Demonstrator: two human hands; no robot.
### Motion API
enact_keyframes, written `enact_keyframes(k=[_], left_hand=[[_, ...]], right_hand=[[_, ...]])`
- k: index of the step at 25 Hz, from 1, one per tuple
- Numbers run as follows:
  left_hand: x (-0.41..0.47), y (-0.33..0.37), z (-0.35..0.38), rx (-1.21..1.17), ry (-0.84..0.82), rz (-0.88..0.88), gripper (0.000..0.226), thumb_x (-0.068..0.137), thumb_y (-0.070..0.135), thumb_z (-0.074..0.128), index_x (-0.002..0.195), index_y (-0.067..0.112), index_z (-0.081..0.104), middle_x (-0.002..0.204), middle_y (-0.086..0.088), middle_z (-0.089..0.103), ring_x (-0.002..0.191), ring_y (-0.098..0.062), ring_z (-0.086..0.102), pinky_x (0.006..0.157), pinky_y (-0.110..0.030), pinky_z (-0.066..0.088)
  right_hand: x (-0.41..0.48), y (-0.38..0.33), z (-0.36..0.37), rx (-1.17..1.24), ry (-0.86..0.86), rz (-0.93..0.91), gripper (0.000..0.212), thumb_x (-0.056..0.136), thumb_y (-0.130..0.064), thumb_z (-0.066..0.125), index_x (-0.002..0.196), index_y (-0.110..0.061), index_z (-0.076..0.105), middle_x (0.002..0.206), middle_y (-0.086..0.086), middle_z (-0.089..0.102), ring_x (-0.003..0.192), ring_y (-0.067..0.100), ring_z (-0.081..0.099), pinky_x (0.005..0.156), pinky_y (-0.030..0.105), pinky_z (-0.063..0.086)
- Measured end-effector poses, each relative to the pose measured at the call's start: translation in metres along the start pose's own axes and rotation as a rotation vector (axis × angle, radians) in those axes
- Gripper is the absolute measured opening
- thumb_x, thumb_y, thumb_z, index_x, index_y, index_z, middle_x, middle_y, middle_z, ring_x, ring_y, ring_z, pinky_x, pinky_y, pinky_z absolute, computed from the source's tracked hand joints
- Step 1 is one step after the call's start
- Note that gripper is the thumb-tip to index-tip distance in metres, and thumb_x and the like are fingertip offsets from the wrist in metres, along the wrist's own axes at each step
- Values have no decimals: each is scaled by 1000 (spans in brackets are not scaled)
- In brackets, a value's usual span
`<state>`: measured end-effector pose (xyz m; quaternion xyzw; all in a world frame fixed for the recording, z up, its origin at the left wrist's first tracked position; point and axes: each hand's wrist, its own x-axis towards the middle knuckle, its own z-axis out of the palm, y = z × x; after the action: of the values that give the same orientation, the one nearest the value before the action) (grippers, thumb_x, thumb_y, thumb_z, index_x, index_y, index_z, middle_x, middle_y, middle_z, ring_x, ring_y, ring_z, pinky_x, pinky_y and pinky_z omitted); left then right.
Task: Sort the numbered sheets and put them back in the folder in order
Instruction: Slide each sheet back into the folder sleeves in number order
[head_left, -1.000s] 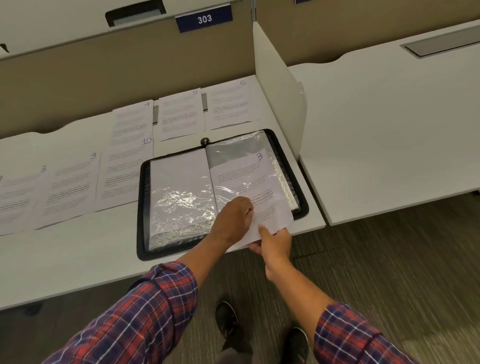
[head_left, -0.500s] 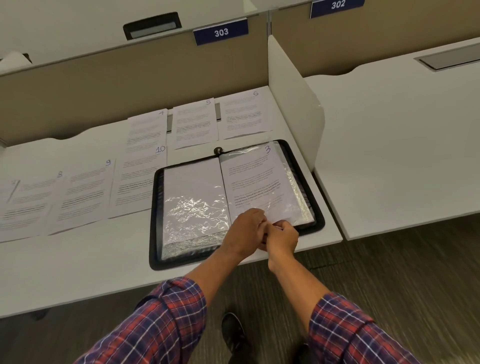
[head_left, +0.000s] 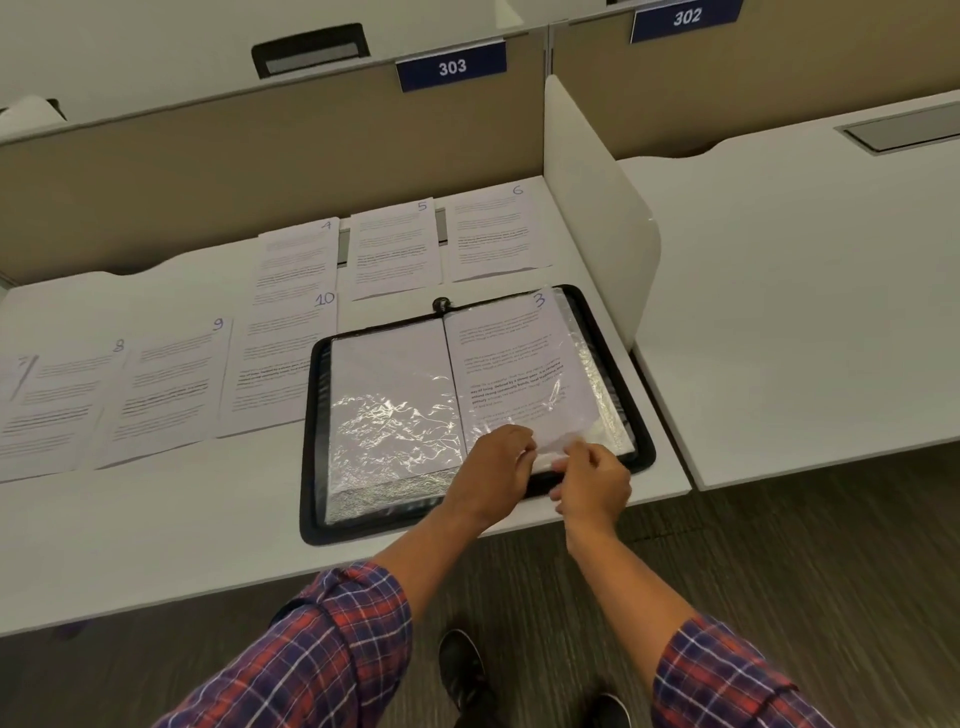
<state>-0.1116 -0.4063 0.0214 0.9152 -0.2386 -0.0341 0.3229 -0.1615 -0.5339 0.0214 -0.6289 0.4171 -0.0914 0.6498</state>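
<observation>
A black folder (head_left: 311, 431) lies open on the white desk, its clear plastic sleeves facing up. Sheet 3 (head_left: 511, 364) sits in the right-hand sleeve, its top edge near the sleeve's top. My left hand (head_left: 493, 470) and my right hand (head_left: 592, 480) meet at the sleeve's near edge, fingers pinching the plastic there. Sheets 4 (head_left: 296, 260), 5 (head_left: 397, 249) and 6 (head_left: 493, 231) lie in a row behind the folder. Sheets 10 (head_left: 280, 364), 9 (head_left: 166, 389), 8 (head_left: 62, 410) and part of sheet 7 (head_left: 10, 379) lie to its left.
A white divider panel (head_left: 597, 208) stands right of the folder, with a second desk (head_left: 805, 286) beyond it. A beige partition (head_left: 208, 171) with signs 303 and 302 closes the back. Dark carpet (head_left: 779, 545) and my shoes (head_left: 462, 670) show below the desk edge.
Sheet 3 has slid up from sticking out at the near edge to lying fully inside the right sleeve. Both hands moved together to the sleeve's near edge.
</observation>
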Motion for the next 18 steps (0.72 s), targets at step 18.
enact_keyframes(k=[18], left_hand=[[36,19,-52,-571,131,-477,54,91,71,58,104,19,67,104,0,72,95,-18,72,79,-45,65]], right_hand=[[-4,-31,19,-246,-180,-540,6,99,-24,70,105,-26,72,114,-6,74,108,7,65,97,30,52]])
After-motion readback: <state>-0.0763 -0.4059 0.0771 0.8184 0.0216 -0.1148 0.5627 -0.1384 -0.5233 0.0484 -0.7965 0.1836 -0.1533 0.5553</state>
